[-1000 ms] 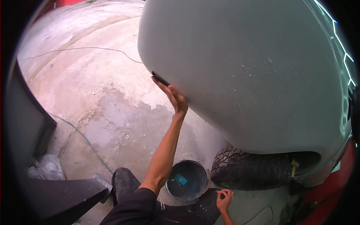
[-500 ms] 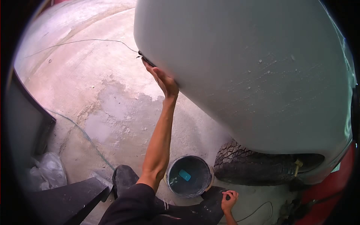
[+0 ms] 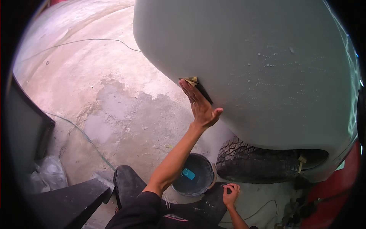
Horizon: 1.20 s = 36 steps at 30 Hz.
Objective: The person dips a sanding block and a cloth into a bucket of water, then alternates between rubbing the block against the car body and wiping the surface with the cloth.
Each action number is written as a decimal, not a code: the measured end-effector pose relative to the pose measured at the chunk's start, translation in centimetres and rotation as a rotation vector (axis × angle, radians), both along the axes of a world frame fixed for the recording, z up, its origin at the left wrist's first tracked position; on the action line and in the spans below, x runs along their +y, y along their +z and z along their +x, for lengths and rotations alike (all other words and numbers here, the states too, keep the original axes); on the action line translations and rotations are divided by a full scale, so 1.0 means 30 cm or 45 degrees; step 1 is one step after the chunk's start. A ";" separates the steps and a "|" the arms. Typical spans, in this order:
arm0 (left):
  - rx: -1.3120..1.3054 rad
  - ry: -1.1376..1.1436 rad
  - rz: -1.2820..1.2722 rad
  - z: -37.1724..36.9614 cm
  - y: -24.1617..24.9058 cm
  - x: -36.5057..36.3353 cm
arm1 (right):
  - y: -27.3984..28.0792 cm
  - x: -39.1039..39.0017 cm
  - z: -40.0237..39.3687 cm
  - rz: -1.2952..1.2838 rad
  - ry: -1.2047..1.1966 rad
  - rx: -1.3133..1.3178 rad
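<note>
My left hand (image 3: 201,108) is pressed along the lower curved edge of a grey vehicle panel (image 3: 228,38). Under its fingers is a folded piece of sandpaper (image 3: 193,81), dark with a tan-brown corner, flat against the panel. The thumb sticks out to the right. My right hand (image 3: 231,194) rests by my knee with the fingers curled in towards the thumb; whether anything is between them is hidden. Water drops (image 3: 259,54) dot the panel. Between my legs stands a dark bucket (image 3: 207,168) with a small turquoise piece (image 3: 188,173) in it.
A black tyre (image 3: 259,164) sits under the panel at right. Thin hoses or cables (image 3: 87,137) cross the concrete floor (image 3: 126,114). At left are a dark panel (image 3: 30,118), a clear plastic bag (image 3: 51,171) and a dark beam (image 3: 72,202). Something red (image 3: 331,198) is at lower right.
My left hand has slid right and down along the panel edge with the sandpaper, and its thumb has swung outward. The right hand has hardly moved.
</note>
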<state>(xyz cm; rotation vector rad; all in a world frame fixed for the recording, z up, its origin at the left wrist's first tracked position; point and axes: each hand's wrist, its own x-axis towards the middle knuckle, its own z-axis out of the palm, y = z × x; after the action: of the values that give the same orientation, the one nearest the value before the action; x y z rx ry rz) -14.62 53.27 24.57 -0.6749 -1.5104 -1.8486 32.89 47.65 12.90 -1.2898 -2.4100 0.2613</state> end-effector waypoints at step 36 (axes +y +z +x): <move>0.231 0.173 -0.268 -0.260 0.301 -0.236 | 0.008 0.026 0.070 -0.012 0.048 0.082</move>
<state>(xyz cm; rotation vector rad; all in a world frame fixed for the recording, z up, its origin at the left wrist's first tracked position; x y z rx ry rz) -22.42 46.19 33.60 -0.7938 -1.6010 -1.4997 35.00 48.43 13.14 -1.2222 -2.3829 0.3204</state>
